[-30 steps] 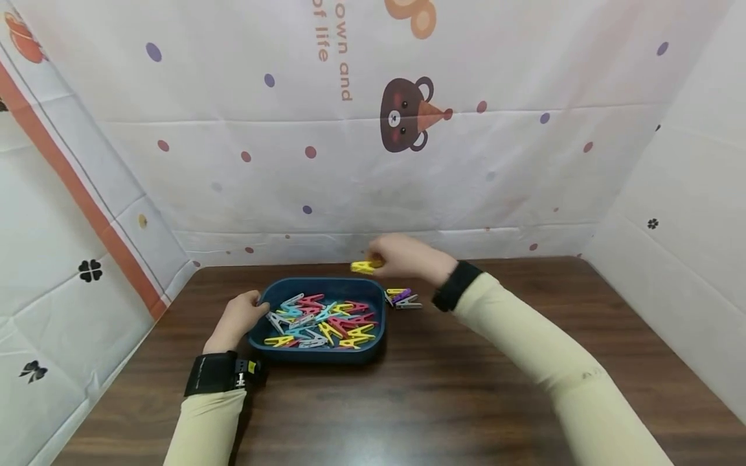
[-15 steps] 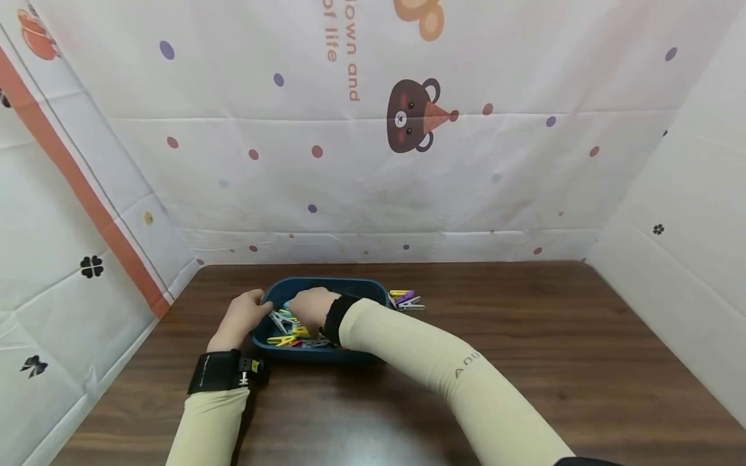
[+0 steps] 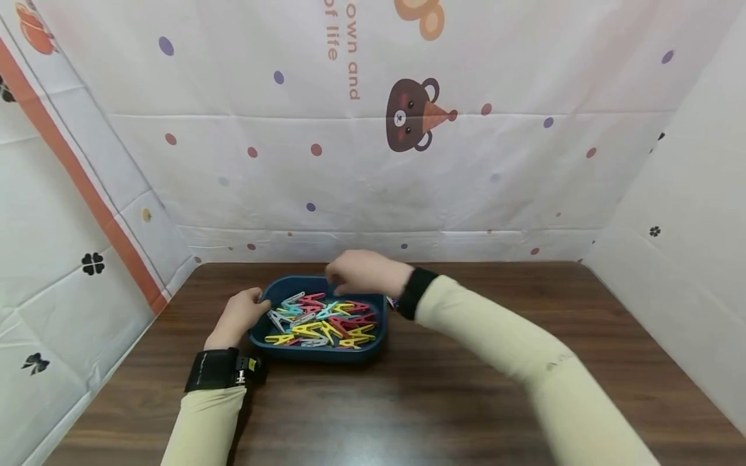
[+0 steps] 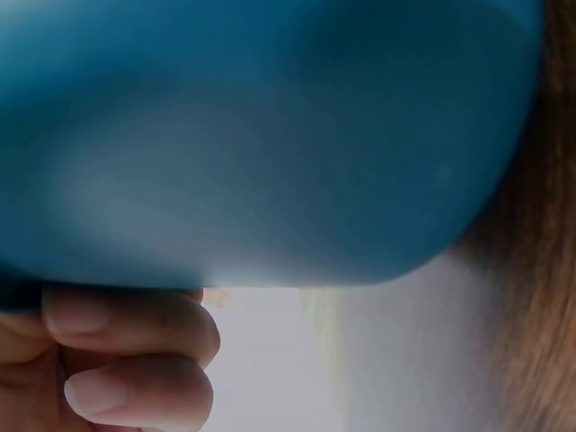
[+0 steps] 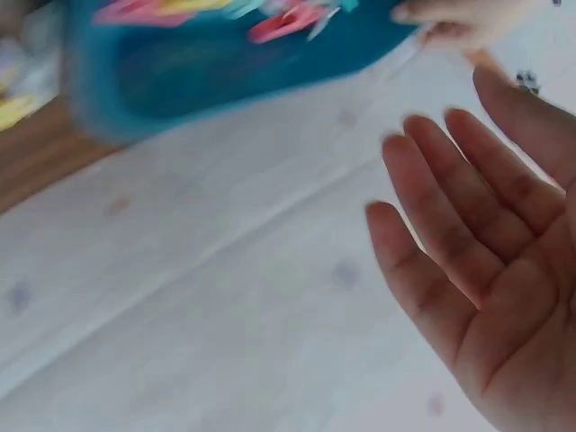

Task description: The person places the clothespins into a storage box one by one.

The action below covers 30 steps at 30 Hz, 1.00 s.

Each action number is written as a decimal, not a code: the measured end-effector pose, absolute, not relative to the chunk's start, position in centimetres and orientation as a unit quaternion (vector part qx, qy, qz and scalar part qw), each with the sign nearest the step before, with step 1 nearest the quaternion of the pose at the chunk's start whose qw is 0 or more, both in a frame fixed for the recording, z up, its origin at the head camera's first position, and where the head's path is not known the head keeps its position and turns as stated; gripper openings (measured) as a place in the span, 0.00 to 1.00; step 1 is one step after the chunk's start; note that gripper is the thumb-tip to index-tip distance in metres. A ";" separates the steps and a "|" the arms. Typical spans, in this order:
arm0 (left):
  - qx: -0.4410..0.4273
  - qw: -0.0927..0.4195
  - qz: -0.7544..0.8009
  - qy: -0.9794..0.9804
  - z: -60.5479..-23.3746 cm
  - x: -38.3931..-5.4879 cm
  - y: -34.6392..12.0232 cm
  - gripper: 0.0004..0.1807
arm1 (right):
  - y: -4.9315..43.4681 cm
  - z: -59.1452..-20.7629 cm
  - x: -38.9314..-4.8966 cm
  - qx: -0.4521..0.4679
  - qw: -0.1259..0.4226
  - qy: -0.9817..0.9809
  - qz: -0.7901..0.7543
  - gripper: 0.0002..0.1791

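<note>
A dark blue plastic basin (image 3: 317, 355) stands on the table, its floor covered by several clothespins (image 3: 305, 317) in yellow, red, light blue and grey. At the basin's left end my left hand (image 3: 234, 316) grips the rim, thumb on top. The left wrist view shows its curled fingers (image 4: 144, 391) against the basin's outer wall. My right hand (image 3: 364, 272) is raised over the basin's back right part. In the right wrist view the right palm (image 5: 504, 297) faces the camera with nothing in it, the fingers loosely extended.
Some clothespins (image 5: 13, 110) lie on the brown wooden table (image 3: 501, 362) just right of the basin, mostly hidden by the right wrist in the head view. A white printed cloth (image 3: 291, 188) hangs behind the table and along both sides.
My right hand carried a yellow clothespin to the basin and reached inside. Now it has risen back out without it, and another yellow clothespin lies among those near the front. My left hand stays put.
</note>
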<state>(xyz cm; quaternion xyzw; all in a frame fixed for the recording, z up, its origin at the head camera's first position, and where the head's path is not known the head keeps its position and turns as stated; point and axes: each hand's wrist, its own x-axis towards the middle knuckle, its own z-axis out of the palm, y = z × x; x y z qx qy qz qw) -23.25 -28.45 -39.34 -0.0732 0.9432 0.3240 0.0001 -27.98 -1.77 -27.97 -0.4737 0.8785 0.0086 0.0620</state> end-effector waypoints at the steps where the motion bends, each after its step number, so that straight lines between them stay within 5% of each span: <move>1: -0.074 -0.001 0.323 0.943 -39.3 -23.2 -28.5 0.15 | -0.2 -27.8 -28.2 -0.470 0.050 0.881 -0.004 0.13; 13: -0.075 0.005 0.307 0.949 -39.4 -23.4 -28.4 0.15 | 11.8 -34.6 -29.9 -0.411 0.010 0.907 -0.094 0.14; 19: -0.072 0.006 0.307 0.949 -39.2 -23.5 -28.4 0.15 | 12.1 -37.7 -30.4 -0.399 -0.025 0.914 -0.065 0.17; 30: -0.077 0.003 0.319 0.945 -39.4 -23.5 -28.2 0.14 | 11.4 -39.4 -31.6 -0.364 0.001 0.930 -0.054 0.15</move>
